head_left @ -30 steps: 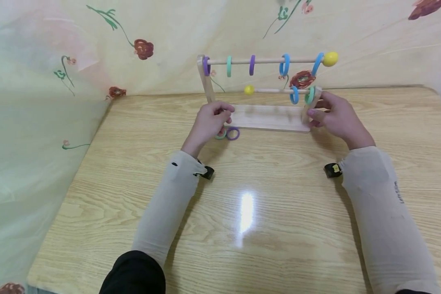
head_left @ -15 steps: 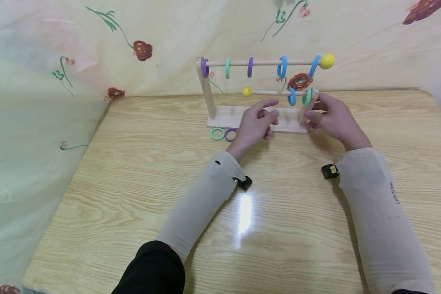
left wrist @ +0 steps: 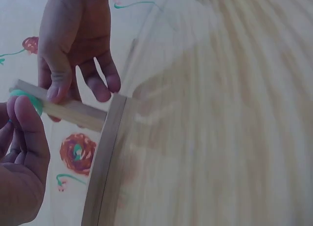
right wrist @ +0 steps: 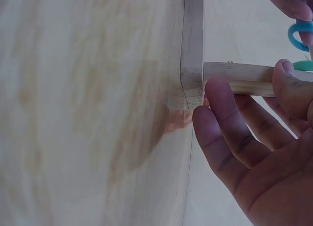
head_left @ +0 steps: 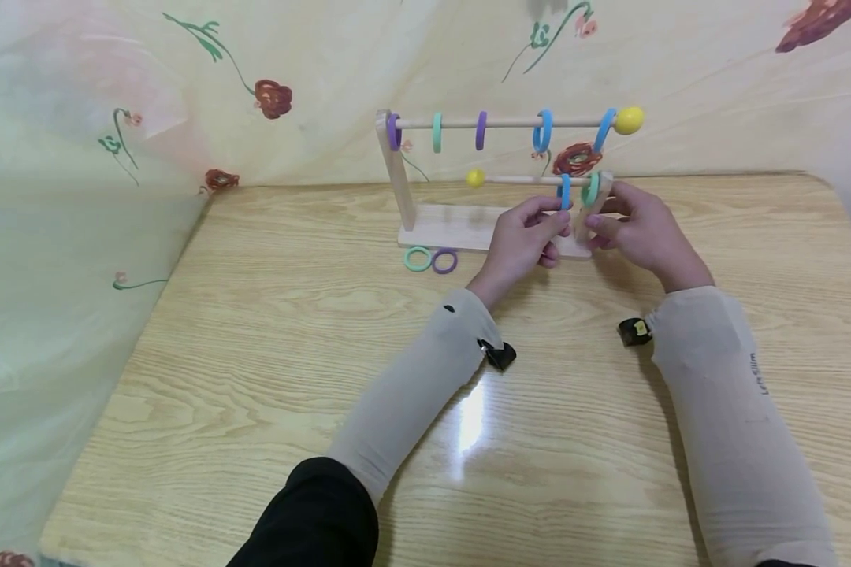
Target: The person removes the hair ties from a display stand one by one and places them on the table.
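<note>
Left hand (head_left: 519,236): a second ago it was beside the loose pair at the stand's nine o'clock end; now it has crossed over and pinches a blue ring (head_left: 565,191) between thumb and fingers.
Loose pair: a green ring (head_left: 418,270) and a purple ring (head_left: 444,272), flat on the table (head_left: 255,331), toward nine o'clock from that hand, lying as before.
Right hand (head_left: 645,236): at three o'clock, unmoved, gripping the short post (head_left: 600,202).
Wooden stand (head_left: 443,224): pale, its base running from nine to three o'clock.
Pinched ring: at two o'clock from the left hand, around the lower rod (head_left: 521,180), more edge-on than half a second ago; a second green ring (head_left: 591,189) hangs just beside it, by the short post.
Upper rod (head_left: 510,124): farther, toward twelve o'clock; purple, green, purple and two blue rings hang along it, a yellow ball (head_left: 629,120) at its three o'clock tip.
</note>
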{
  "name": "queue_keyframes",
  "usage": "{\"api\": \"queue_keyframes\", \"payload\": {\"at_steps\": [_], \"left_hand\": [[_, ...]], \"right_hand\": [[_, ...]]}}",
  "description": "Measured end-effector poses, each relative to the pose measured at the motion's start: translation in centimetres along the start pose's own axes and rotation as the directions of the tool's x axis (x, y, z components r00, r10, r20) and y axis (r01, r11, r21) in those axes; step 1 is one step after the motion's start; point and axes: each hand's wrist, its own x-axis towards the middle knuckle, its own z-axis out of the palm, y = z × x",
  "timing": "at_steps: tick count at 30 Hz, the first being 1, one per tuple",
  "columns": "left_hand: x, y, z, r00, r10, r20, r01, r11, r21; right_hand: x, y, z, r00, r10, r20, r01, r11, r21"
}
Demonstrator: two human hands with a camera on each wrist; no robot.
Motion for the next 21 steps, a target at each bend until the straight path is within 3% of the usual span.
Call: {"api": "queue_keyframes", "payload": {"at_steps": [6, 11, 16, 21], "left_hand": [[0.1, 0.2, -0.9, 0.999, 0.023, -0.030, -0.022, 1.000, 0.007], [0.2, 0.7, -1.2, 0.993, 0.035, -0.111, -0.037, 0.999, -0.018], [0.3, 1.1, -1.7, 0.973, 0.067, -0.221, -0.077, 0.996, -0.034], [0.2, 1.3, -2.8, 0.946, 0.142, -0.293, -0.159, 0.987, -0.036]], "right_hand": [[0.1, -0.1, -0.1, 1.000, 0.003, -0.006, -0.003, 1.000, -0.009], [0.1, 0.0, -0.2, 1.000, 0.013, -0.002, -0.013, 1.000, -0.015], [0.0, 0.0, -0.2, 1.000, 0.013, -0.004, -0.013, 0.999, -0.029], [0.3, -0.1, -0.2, 1.000, 0.001, 0.002, -0.001, 1.000, -0.031]]}}
